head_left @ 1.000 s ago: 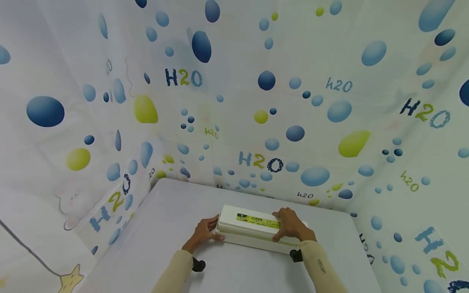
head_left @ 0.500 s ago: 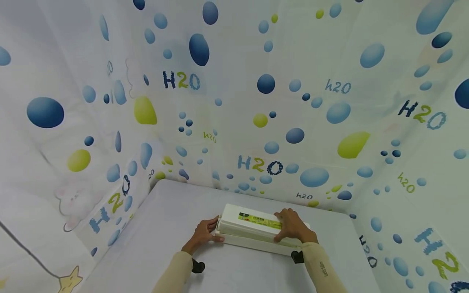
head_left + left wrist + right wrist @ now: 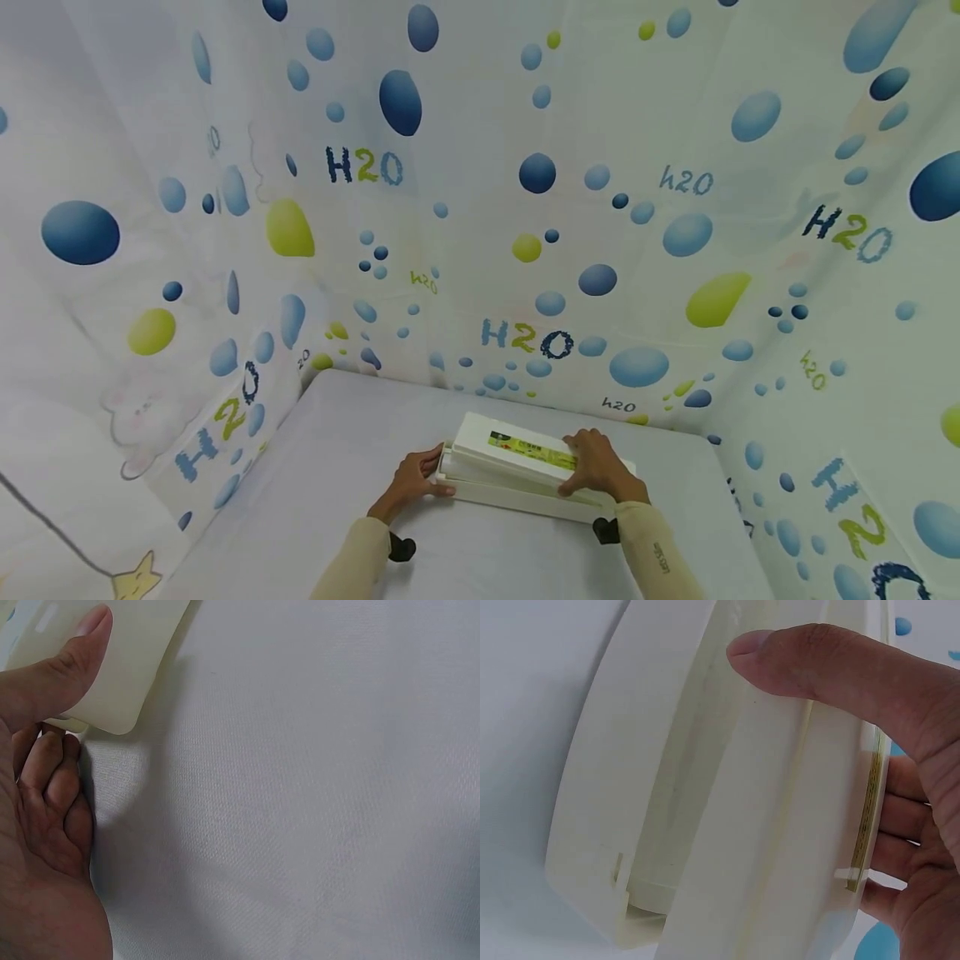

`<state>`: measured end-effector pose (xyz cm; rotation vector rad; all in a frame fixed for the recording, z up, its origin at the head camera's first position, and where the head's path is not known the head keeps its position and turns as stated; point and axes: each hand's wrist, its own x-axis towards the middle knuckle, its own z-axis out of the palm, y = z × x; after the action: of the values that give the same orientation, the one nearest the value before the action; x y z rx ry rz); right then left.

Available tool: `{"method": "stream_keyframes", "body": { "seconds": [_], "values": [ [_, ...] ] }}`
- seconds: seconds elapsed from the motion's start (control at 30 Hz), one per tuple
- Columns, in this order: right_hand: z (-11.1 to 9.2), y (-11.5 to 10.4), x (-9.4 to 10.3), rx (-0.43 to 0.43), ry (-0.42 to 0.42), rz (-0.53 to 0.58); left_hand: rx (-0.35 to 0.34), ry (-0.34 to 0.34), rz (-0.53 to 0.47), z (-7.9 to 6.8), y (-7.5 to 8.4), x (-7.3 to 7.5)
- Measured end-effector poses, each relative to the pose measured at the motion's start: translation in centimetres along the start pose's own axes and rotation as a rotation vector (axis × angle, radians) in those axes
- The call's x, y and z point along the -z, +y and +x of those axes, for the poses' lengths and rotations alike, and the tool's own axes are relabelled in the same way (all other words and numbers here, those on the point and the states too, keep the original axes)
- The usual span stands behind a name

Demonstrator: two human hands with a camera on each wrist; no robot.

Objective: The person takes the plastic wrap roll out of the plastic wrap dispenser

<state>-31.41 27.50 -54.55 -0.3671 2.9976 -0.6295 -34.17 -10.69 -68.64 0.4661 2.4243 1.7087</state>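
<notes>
"Sheet's open. What do I log?"

"Item one: white box, long and narrow, standing on the tabletop between the hands. Contents: cannot tell from my feeds. Item two: lid, white, green label on top; tilted over the box, left end apparently higher, a gap along the near side."

"Hands?"

"Left hand: holding the box at its left end, thumb on the near wall, fingers round behind. Right hand: spread across the lid toward its right end, thumb on the near edge, fingers on the far edge."

"Hazards, as I should enter them?"

"My judgement, three. First, slippage: the right grip sits off-centre, so the lid could pivot and drop its left end. Second, drag: with the right end so low, the rims might catch and pull the box askew; a slack left hand would let it slide. Third, a pinch: the left fingers lie close beneath the raised end, should it fall."
</notes>
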Motion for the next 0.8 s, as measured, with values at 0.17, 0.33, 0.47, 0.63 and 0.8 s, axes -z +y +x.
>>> {"method": "stream_keyframes", "body": {
  "seconds": [0.17, 0.33, 0.47, 0.63, 0.8],
  "values": [
    [0.1, -0.3, 0.5, -0.017, 0.01, 0.003, -0.002, 0.0, -0.005, 0.3, 0.0, 0.2],
    [-0.1, -0.2, 0.6, -0.04, 0.001, 0.01, 0.014, 0.002, -0.008, -0.2, 0.6, 0.2],
    [-0.4, 0.0, 0.4, -0.055, -0.001, 0.021, -0.022, -0.007, -0.007, -0.8, 0.9, 0.1],
    [-0.7, -0.1, 0.5, -0.048, 0.02, 0.037, -0.091, -0.008, -0.003, -1.1, 1.2, 0.3],
    [-0.8, -0.1, 0.7, -0.035, 0.017, 0.025, -0.058, 0.0, 0.006, -1.0, 1.1, 0.3]
  ]
}}
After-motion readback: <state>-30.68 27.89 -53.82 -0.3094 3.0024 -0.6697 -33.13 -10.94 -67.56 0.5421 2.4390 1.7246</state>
